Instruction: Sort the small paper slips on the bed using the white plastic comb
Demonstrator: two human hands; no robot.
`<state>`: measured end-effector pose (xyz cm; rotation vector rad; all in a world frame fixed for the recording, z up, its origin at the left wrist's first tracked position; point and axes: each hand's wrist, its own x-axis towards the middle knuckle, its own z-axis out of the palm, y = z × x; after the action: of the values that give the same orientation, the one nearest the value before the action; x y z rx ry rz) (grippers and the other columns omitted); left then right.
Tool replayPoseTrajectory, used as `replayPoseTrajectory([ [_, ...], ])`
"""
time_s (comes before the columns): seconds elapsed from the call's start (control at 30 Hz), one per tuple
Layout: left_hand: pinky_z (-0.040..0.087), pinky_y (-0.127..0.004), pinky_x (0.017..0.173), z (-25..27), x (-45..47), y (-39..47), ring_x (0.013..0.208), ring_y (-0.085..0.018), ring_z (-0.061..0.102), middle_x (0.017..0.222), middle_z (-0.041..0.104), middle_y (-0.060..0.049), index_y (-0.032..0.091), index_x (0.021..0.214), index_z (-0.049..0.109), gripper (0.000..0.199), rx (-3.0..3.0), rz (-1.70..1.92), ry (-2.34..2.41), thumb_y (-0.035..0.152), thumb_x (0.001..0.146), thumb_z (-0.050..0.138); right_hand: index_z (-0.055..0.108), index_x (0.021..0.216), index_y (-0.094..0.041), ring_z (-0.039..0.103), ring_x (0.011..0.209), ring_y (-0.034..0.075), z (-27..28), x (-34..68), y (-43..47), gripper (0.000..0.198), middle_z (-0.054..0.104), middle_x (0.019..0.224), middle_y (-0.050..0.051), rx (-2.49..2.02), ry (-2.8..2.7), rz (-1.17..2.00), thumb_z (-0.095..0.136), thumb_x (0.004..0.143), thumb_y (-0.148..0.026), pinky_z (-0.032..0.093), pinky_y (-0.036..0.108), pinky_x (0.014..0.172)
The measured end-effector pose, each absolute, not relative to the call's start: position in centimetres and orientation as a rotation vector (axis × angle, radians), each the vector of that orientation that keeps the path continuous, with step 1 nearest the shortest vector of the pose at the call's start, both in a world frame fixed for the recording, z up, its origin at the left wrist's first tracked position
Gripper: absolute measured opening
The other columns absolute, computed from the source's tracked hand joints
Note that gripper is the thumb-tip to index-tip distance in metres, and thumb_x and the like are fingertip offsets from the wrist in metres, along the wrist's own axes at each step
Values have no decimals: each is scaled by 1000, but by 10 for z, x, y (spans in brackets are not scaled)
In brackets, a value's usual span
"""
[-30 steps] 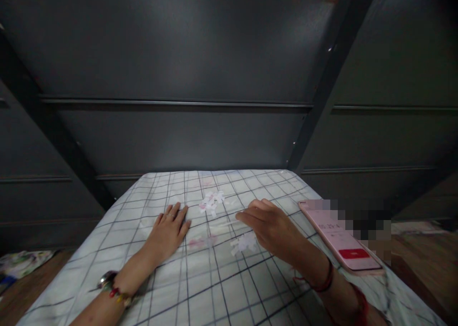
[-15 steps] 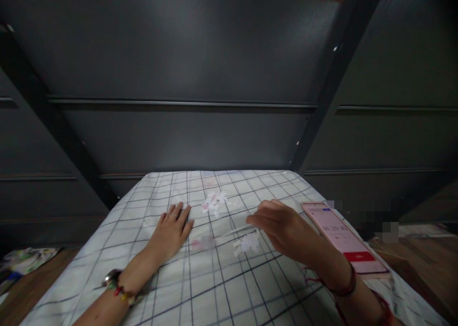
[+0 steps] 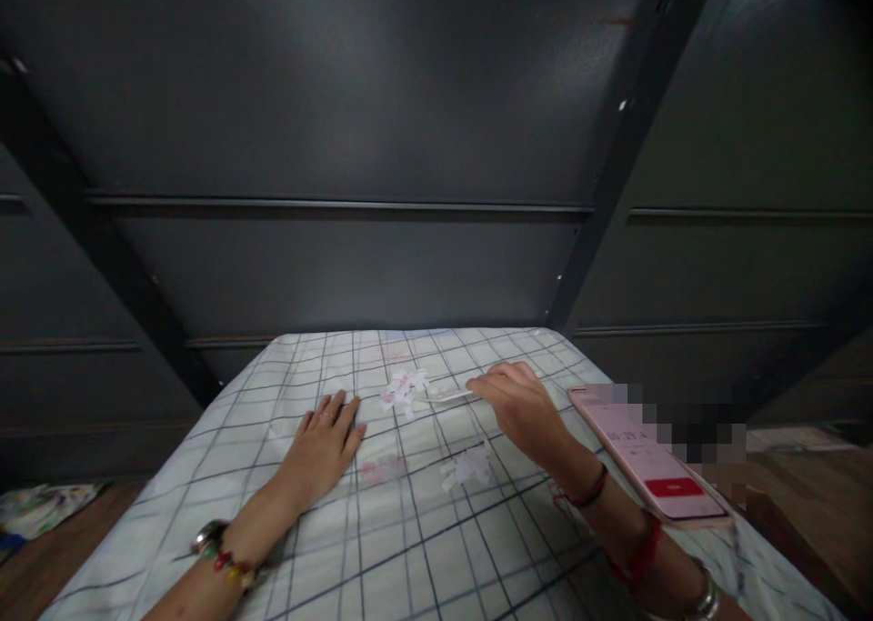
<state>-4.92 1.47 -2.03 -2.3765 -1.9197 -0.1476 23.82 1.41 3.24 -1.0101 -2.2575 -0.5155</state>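
My left hand (image 3: 326, 444) lies flat on the white checked cloth (image 3: 382, 548), fingers spread, holding nothing. My right hand (image 3: 518, 407) is closed in a pinch around a thin, pale tool (image 3: 446, 396) that looks like tweezers. Its tip points left and reaches the edge of a heap of small white paper scraps with pink marks (image 3: 406, 389); whether it grips a scrap is too blurred to tell. A second heap of white scraps (image 3: 469, 466) lies nearer me, below my right hand. Left of that is a faint pinkish patch (image 3: 382, 469), its kind unclear.
A phone in a pink case (image 3: 647, 457) rests along the table's right edge, beside my right forearm, its screen lit. Dark metal panels (image 3: 355, 266) rise directly behind the table. Printed papers or cloth (image 3: 47, 509) lie low at the left.
My right hand has moved away from me, carrying the tool from near the closer scraps and pinkish patch to the far heap. My left hand stays flat in place.
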Motion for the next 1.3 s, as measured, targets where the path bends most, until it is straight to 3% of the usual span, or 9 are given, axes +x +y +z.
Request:
replayPoseTrajectory([
  [0.3, 31, -49, 100, -17, -49, 14, 129, -33, 32, 142, 35, -16, 12, 134, 41, 51, -2392, -139, -1932, 38, 92, 29, 61, 85, -19, 49, 77, 14, 39, 237, 10, 29, 63, 74, -1, -927, -2399, -254, 41, 80, 1, 31, 28, 73],
  [0.63, 30, -50, 100, -24, -51, 16, 129, -33, 33, 142, 36, -16, 13, 134, 42, 52, -2390, -202, -1906, 40, 91, 29, 62, 86, -18, 49, 78, 16, 34, 230, 14, 32, 64, 77, 2, -1009, -2308, -523, 40, 78, 3, 30, 30, 71],
  [1.03, 30, -49, 99, -20, -49, 15, 129, -32, 32, 142, 36, -15, 14, 134, 42, 51, -2387, -177, -1915, 39, 92, 28, 60, 82, -18, 49, 77, 15, 44, 236, 6, 32, 62, 73, 1, -1022, -2351, -484, 38, 76, 5, 30, 29, 71],
  [1.3, 31, -49, 99, -26, -52, 17, 128, -33, 33, 141, 38, -15, 14, 132, 44, 51, -2376, -223, -1899, 40, 91, 28, 60, 78, -18, 49, 70, 13, 59, 248, -5, 37, 60, 72, 1, -979, -2369, -299, 34, 73, 8, 33, 26, 68],
])
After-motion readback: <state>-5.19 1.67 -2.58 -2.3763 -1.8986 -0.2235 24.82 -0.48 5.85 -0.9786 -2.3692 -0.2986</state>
